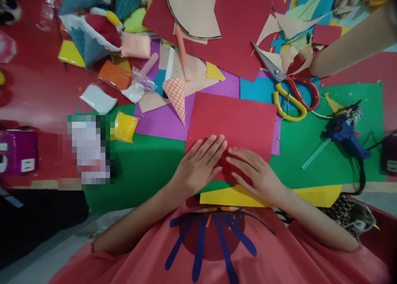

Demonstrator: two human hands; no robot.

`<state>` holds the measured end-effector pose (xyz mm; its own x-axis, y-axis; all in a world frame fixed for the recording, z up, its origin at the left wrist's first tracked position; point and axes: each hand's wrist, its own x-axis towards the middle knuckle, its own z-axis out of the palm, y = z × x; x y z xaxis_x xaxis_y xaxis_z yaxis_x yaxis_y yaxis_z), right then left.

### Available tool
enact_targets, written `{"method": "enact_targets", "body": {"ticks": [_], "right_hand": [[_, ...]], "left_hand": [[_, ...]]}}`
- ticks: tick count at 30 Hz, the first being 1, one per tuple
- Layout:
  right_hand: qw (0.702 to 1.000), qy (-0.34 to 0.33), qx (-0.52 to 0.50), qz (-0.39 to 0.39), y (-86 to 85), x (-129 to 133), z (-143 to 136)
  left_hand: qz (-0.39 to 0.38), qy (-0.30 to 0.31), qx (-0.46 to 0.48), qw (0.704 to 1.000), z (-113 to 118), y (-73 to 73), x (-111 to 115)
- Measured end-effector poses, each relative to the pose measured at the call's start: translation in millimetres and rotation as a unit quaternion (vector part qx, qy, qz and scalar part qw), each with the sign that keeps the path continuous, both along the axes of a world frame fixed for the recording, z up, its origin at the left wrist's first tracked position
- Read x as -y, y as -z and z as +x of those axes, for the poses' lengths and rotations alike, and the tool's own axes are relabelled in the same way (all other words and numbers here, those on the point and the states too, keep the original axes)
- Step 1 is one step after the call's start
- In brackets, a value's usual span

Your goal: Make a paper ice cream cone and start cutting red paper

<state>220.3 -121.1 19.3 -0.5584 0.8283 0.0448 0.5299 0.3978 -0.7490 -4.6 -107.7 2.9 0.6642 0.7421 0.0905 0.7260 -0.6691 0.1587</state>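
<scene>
A red sheet of paper (234,114) lies in front of me, on top of green (149,164) and purple sheets. My left hand (198,164) rests flat on its lower left part, fingers stretched out. On the lower right part lies my right hand (259,172), its fingers spread and slightly bent. Neither hand holds anything. Just beyond the sheet's right corner are scissors (281,75) with red and yellow handles, blades apart. A small patterned paper cone (176,94) lies past its upper left corner.
A blue glue gun (347,135) with a clear stick lies at right. Clay packets, including a yellow one (125,126), and blue cones (93,39) are at left. A cardboard tube (356,44) and paper scraps are upper right. A yellow strip (313,196) lines the near edge.
</scene>
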Motion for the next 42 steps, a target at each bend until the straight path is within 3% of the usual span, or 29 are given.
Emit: {"method": "enact_targets", "body": {"ticks": [3, 4, 5, 7, 8, 10, 13, 15, 18, 20, 24, 30, 32, 34, 36, 42], "right_hand": [[0.959, -0.027, -0.168, -0.225, -5.3, -6, -2], [0.947, -0.007, -0.189, -0.261, -4.8, -10, 0], [0.949, 0.05, -0.191, -0.245, -3.6, -15, 4], [0.961, 0.218, -0.141, -0.093, 0.1, -24, 13], [0.955, 0.266, -0.123, -0.036, 2.0, -27, 17], [0.941, 0.303, -0.152, -0.003, 5.2, -30, 23], [0.929, 0.31, -0.203, -0.019, 7.9, -25, 24], [0.95, 0.272, -0.154, -0.006, 7.9, -19, 23], [0.994, 0.103, -0.011, 0.029, 8.2, -12, 22], [0.994, 0.014, 0.092, 0.063, 11.0, -8, 22], [0.971, -0.03, 0.211, 0.112, 20.0, -2, 24], [0.974, -0.055, 0.195, 0.101, 19.3, -2, 27], [0.975, -0.057, 0.188, 0.101, 15.9, -1, 25], [0.977, -0.061, 0.169, 0.112, 12.3, 0, 25], [0.981, -0.065, 0.137, 0.123, 8.4, 1, 26], [0.988, -0.053, 0.056, 0.138, -10.9, 4, 36]], "left_hand": [[-0.018, 0.008, -0.044, 0.999, 6, 6.7, 2], [-0.02, 0.006, -0.048, 0.999, 8, 8.5, 2], [-0.022, 0.003, -0.048, 0.999, 9, 9.8, 3], [-0.028, -0.007, -0.046, 0.999, 10, 10.4, 4], [-0.029, -0.012, -0.046, 0.998, 10, 10.0, 4], [-0.028, -0.025, -0.051, 0.998, 12, 8.4, 5], [-0.046, -0.044, -0.051, 0.997, 14, 6.5, 5], [-0.062, -0.056, -0.037, 0.996, 15, 6.1, 4], [-0.064, -0.067, -0.016, 0.996, 16, 6.7, 4], [-0.057, -0.07, -0.011, 0.996, 14, 7.7, 4], [-0.045, -0.087, -0.007, 0.995, -2, 10.6, 7], [0.037, -0.203, 0.028, 0.978, -45, 0.1, 7], [0.023, -0.15, 0.03, 0.988, -49, -7.5, 5], [-0.017, -0.035, 0.029, 0.999, -46, -12.7, 4], [-0.04, 0.037, 0.027, 0.998, -40, -14.5, 3], [-0.067, 0.062, 0.087, 0.992, -38, -18.6, -4]]}}
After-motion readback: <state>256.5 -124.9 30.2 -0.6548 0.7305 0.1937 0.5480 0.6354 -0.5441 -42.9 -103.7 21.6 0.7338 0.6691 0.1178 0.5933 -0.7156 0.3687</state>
